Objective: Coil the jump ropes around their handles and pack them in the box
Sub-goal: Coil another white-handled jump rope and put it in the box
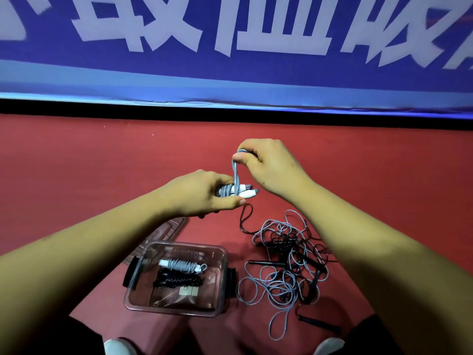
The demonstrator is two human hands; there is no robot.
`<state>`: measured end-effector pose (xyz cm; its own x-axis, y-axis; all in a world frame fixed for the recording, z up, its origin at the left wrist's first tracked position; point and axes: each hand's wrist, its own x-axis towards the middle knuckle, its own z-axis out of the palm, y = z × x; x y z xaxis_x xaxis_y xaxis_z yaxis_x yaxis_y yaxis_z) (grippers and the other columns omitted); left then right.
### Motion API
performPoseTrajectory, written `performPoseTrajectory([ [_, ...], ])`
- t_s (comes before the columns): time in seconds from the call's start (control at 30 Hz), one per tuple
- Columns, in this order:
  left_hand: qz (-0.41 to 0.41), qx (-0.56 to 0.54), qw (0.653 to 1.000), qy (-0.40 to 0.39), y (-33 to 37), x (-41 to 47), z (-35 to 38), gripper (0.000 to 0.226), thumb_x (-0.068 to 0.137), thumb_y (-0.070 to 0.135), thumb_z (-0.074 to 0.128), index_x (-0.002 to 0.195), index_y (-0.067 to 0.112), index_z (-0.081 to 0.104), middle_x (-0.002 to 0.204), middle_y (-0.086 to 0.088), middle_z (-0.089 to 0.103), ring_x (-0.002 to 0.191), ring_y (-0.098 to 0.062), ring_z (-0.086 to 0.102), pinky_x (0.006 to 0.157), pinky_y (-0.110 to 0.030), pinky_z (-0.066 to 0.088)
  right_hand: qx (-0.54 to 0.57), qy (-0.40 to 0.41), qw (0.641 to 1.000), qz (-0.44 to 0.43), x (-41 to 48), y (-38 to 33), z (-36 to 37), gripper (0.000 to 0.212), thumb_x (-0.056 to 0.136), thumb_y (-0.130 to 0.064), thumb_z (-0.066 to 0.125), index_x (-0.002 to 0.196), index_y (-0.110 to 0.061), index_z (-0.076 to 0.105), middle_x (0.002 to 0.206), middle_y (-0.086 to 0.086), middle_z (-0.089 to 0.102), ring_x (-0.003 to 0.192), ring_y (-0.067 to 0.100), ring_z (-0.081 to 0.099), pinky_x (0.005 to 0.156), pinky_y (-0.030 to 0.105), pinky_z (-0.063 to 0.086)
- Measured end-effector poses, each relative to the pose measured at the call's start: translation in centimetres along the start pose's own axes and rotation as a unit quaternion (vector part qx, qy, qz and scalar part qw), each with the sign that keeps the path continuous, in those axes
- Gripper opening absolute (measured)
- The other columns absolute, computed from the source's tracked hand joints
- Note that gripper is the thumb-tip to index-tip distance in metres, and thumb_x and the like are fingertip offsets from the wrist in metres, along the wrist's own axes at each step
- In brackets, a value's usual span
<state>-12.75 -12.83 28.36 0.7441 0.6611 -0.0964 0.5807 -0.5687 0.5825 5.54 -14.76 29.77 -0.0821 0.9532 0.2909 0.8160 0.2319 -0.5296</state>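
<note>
Shoes point(119, 347) at the bottom, clear box point(176, 243) just beyond, grey rope point(235, 172) mid-wrap.
Your left hand point(204, 193) grips the white handles point(244, 190) lying crosswise, tips toward your right hand point(268, 165), whose fingers point(239, 157) pinch the rope's loop right above them; the box sits below, nearer your left hand.

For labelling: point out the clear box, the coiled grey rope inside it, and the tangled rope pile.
clear box point(169, 310): head view, near wall.
coiled grey rope point(181, 265): head view, middle of coil.
tangled rope pile point(282, 240): head view, dense upper knot.
</note>
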Motion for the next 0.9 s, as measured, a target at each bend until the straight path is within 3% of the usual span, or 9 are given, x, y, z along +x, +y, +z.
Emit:
performPoseTrajectory([
  [0.1, 0.018, -0.082, 0.996, -0.026, 0.0, -0.5, -0.4, 0.017, 0.092, 0.047, 0.062, 0.076, 0.049, 0.058, 0.064, 0.004, 0.059, 0.049, -0.014, 0.051, 0.050, -0.019, 0.039, 0.060, -0.019, 0.998, 0.023, 0.0, 0.7, -0.1, 0.009, 0.090, -0.028, 0.064, 0.088, -0.019, 0.065, 0.067, -0.006, 0.058, 0.063, 0.012, 0.049, 0.064, 0.029, 0.040],
  [0.2, 0.022, -0.148, 0.988, -0.038, 0.0, -1.0, -0.3, 0.017, 0.097, 0.042, 0.059, 0.082, 0.036, 0.061, 0.068, -0.002, 0.059, 0.053, -0.018, 0.049, 0.052, -0.023, 0.041, 0.085, -0.055, 0.995, 0.014, -0.1, 1.0, -0.1, 0.006, 0.091, -0.024, 0.064, 0.087, -0.020, 0.063, 0.075, 0.002, 0.064, 0.065, 0.012, 0.053, 0.066, 0.028, 0.044],
  [0.33, 0.013, -0.283, 0.959, 0.008, 0.3, -1.3, -0.8, 0.032, 0.092, 0.037, 0.055, 0.095, 0.006, 0.059, 0.070, -0.008, 0.057, 0.049, -0.020, 0.044, 0.045, -0.024, 0.032, 0.145, -0.088, 0.984, 0.047, -0.6, 1.0, -0.6, 0.021, 0.095, -0.008, 0.056, 0.080, -0.022, 0.063, 0.058, -0.004, 0.054, 0.047, 0.007, 0.046, 0.049, 0.019, 0.038],
  [0.47, 0.007, -0.356, 0.932, 0.072, 0.4, -1.3, -1.5, 0.023, 0.097, 0.034, 0.057, 0.112, 0.017, 0.053, 0.076, -0.016, 0.058, 0.056, -0.027, 0.050, 0.044, -0.023, 0.029, 0.124, -0.078, 0.988, 0.043, -0.4, 1.1, -0.4, 0.018, 0.097, -0.010, 0.053, 0.092, -0.014, 0.070, 0.059, 0.008, 0.054, 0.053, 0.021, 0.048, 0.052, 0.029, 0.041],
  [0.57, 0.008, -0.391, 0.916, 0.091, 0.6, -1.3, -2.1, 0.028, 0.100, 0.028, 0.051, 0.128, 0.032, 0.056, 0.079, -0.018, 0.058, 0.057, -0.029, 0.054, 0.043, -0.023, 0.039, 0.109, -0.106, 0.988, 0.035, -0.5, 1.0, -0.2, 0.021, 0.098, -0.018, 0.055, 0.088, -0.027, 0.072, 0.069, 0.006, 0.065, 0.063, 0.023, 0.061, 0.066, 0.037, 0.052],
  [0.63, 0.004, -0.394, 0.913, 0.105, 0.7, -1.1, -2.4, 0.029, 0.100, 0.028, 0.051, 0.128, 0.032, 0.060, 0.079, -0.017, 0.060, 0.057, -0.030, 0.056, 0.044, -0.026, 0.042, 0.110, -0.128, 0.985, 0.039, -0.7, 1.0, -0.1, 0.015, 0.098, -0.020, 0.056, 0.093, -0.025, 0.069, 0.070, 0.002, 0.066, 0.065, 0.013, 0.063, 0.072, 0.038, 0.053],
  [0.73, -0.013, -0.412, 0.902, 0.130, 0.4, -0.9, -2.5, 0.024, 0.100, 0.031, 0.052, 0.122, 0.027, 0.062, 0.079, -0.015, 0.061, 0.058, -0.031, 0.056, 0.055, -0.033, 0.045, 0.082, -0.126, 0.988, 0.020, -0.8, 0.9, 0.1, 0.005, 0.097, -0.022, 0.056, 0.101, -0.022, 0.059, 0.075, 0.005, 0.068, 0.065, 0.003, 0.060, 0.064, 0.032, 0.045],
  [0.83, -0.021, -0.421, 0.897, 0.132, 0.2, -0.8, -2.5, 0.022, 0.100, 0.035, 0.053, 0.118, 0.026, 0.062, 0.080, -0.015, 0.062, 0.060, -0.032, 0.057, 0.062, -0.041, 0.045, 0.026, -0.120, 0.992, 0.003, -0.7, 0.8, 0.3, 0.006, 0.095, -0.022, 0.057, 0.097, -0.020, 0.062, 0.090, -0.003, 0.069, 0.083, 0.013, 0.061, 0.072, 0.030, 0.044],
  [0.9, -0.031, -0.414, 0.899, 0.138, 0.2, -0.8, -2.4, 0.021, 0.099, 0.035, 0.055, 0.117, 0.027, 0.061, 0.081, -0.015, 0.063, 0.061, -0.032, 0.058, 0.061, -0.040, 0.047, 0.023, -0.125, 0.992, 0.024, -0.6, 0.6, 0.2, 0.010, 0.096, -0.017, 0.055, 0.091, -0.020, 0.063, 0.086, -0.005, 0.068, 0.078, 0.012, 0.059, 0.069, 0.028, 0.042],
])
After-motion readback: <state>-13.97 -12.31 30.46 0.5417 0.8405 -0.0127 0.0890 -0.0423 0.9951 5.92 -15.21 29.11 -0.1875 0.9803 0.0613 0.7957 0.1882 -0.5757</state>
